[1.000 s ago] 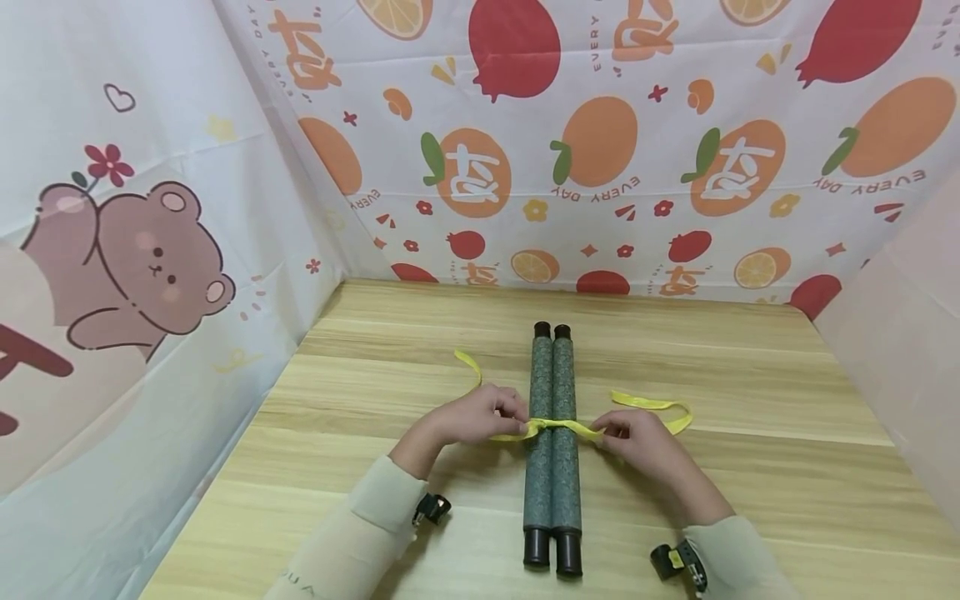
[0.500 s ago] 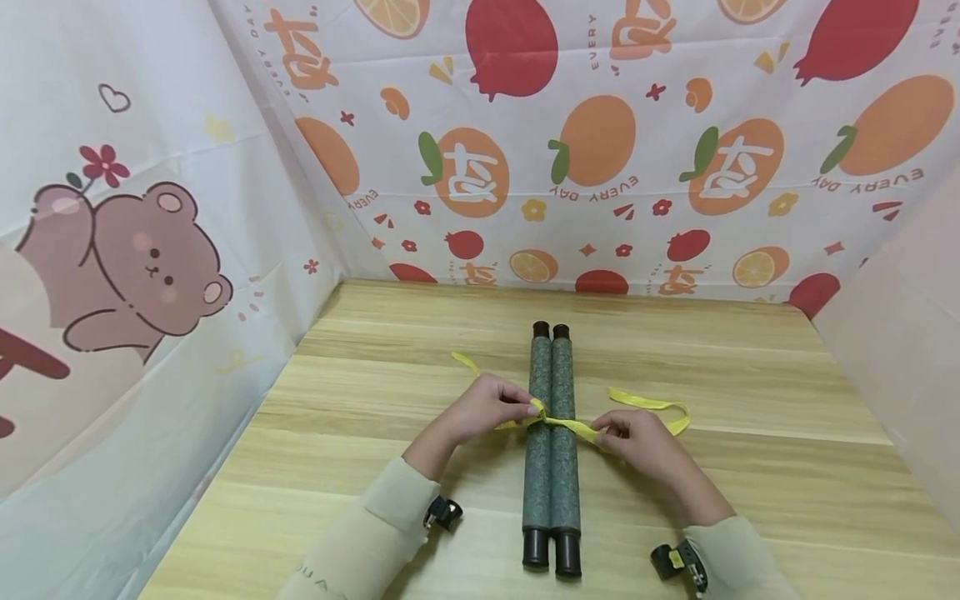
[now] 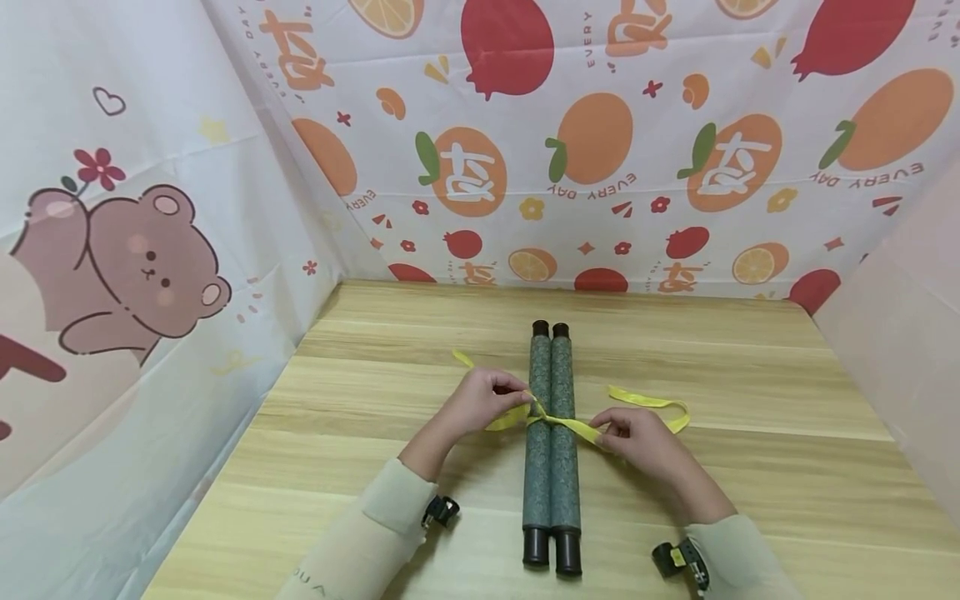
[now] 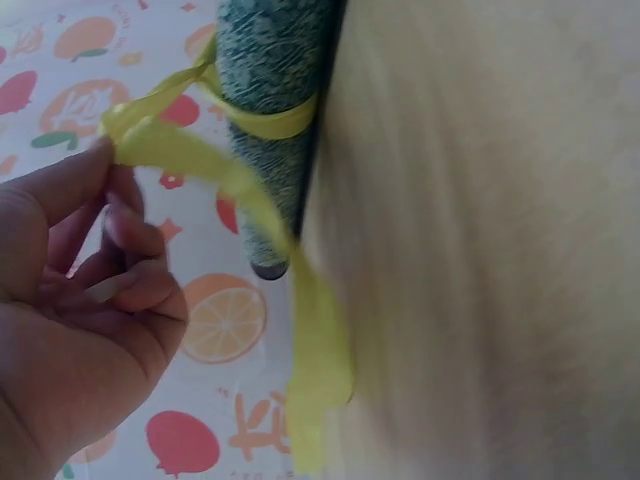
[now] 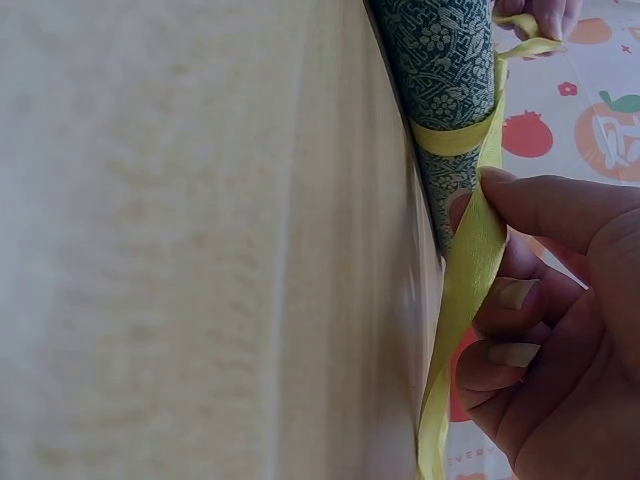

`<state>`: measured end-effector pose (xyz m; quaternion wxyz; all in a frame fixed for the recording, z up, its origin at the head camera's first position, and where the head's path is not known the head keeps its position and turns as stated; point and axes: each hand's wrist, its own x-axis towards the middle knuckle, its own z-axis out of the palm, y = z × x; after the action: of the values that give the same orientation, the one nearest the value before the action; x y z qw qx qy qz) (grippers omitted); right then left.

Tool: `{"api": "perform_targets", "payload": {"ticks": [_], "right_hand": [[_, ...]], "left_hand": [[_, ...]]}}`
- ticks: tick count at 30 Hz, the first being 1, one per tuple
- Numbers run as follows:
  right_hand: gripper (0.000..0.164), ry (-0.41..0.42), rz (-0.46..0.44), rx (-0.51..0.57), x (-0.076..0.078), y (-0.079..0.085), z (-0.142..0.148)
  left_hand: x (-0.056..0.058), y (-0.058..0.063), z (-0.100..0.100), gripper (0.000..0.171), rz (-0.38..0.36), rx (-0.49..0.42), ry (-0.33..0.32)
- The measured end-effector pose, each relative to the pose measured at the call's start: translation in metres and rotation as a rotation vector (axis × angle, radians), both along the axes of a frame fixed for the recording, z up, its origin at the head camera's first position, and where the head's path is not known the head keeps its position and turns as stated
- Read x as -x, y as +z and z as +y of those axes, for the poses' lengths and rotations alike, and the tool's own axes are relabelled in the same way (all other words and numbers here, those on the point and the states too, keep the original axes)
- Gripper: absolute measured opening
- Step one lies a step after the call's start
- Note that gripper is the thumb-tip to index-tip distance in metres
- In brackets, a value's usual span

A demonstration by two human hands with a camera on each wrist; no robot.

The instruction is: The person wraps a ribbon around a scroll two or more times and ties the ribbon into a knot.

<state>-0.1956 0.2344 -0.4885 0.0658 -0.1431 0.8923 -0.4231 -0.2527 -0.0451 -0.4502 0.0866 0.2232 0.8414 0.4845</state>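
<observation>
Two green patterned scroll rolls (image 3: 551,479) with dark end knobs lie side by side on the table, pointing away from me. A yellow ribbon (image 3: 576,427) wraps round their middle and crosses on top. My left hand (image 3: 477,402) pinches one side of the ribbon between thumb and forefinger, just above the left roll; in the left wrist view that ribbon (image 4: 195,150) folds over at the fingertips and its tail hangs down. On the other side, my right hand (image 3: 637,439) pinches the ribbon's right length (image 5: 478,250), with its other fingers curled below.
Beyond the right hand, a ribbon tail (image 3: 648,401) loops on the wooden table (image 3: 360,500). Another tail end (image 3: 462,357) shows behind the left hand. A fruit-print cloth (image 3: 555,217) hangs at the table's back edge, and a bear-print cloth (image 3: 247,208) at the left.
My left hand has risen from beside the left roll and now draws its ribbon side up and away over the rolls. The right hand stays almost in place.
</observation>
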Motion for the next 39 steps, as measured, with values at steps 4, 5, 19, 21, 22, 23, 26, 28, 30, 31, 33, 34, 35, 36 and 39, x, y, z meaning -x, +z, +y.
{"api": "perform_targets", "payload": {"ticks": [4, 5, 19, 21, 22, 23, 26, 28, 30, 31, 33, 34, 35, 36, 39], "right_hand": [[0.017, -0.002, -0.006, -0.002, -0.001, 0.0, 0.0], [0.017, 0.0, -0.008, -0.002, -0.001, 0.0, 0.0], [0.017, 0.016, 0.0, -0.008, -0.001, -0.002, 0.001], [0.017, 0.017, 0.001, -0.005, -0.001, -0.002, 0.001], [0.017, 0.017, 0.002, -0.005, -0.001, -0.002, 0.001], [0.017, 0.017, 0.003, -0.006, 0.0, -0.003, 0.001], [0.017, 0.01, 0.003, -0.006, 0.0, -0.003, 0.001], [0.017, 0.006, 0.003, -0.008, 0.0, -0.003, 0.001], [0.017, 0.007, 0.004, -0.008, 0.0, -0.002, 0.0], [0.017, 0.008, 0.005, -0.009, 0.0, -0.002, 0.0], [0.017, 0.013, 0.008, -0.008, 0.0, -0.002, 0.0], [0.017, 0.015, 0.011, -0.01, 0.0, -0.002, 0.0], [0.017, 0.015, 0.012, -0.01, 0.0, -0.002, 0.0], [0.017, 0.013, 0.012, -0.01, 0.0, -0.002, 0.0], [0.017, 0.001, 0.007, -0.011, 0.0, -0.002, 0.0]], "left_hand": [[0.0, 0.004, -0.004, 0.022, -0.07, 0.015, -0.054], [0.001, 0.005, -0.004, 0.025, -0.089, 0.007, -0.078], [-0.005, 0.023, -0.009, 0.024, -0.159, 0.135, -0.251], [-0.006, 0.028, -0.011, 0.02, -0.151, 0.201, -0.254], [-0.006, 0.031, -0.012, 0.018, -0.15, 0.231, -0.258], [-0.006, 0.033, -0.014, 0.014, -0.146, 0.26, -0.262], [-0.007, 0.038, -0.017, 0.005, -0.149, 0.318, -0.283], [-0.007, 0.04, -0.019, 0.012, -0.157, 0.338, -0.309], [-0.008, 0.04, -0.02, 0.026, -0.176, 0.352, -0.34], [-0.008, 0.04, -0.021, 0.032, -0.191, 0.355, -0.357], [-0.01, 0.04, -0.021, 0.039, -0.229, 0.368, -0.394], [-0.011, 0.04, -0.022, 0.039, -0.243, 0.376, -0.403], [-0.012, 0.04, -0.022, 0.036, -0.256, 0.385, -0.411], [-0.012, 0.041, -0.022, 0.031, -0.268, 0.392, -0.417], [-0.014, 0.039, -0.021, 0.014, -0.28, 0.423, -0.436]]}}
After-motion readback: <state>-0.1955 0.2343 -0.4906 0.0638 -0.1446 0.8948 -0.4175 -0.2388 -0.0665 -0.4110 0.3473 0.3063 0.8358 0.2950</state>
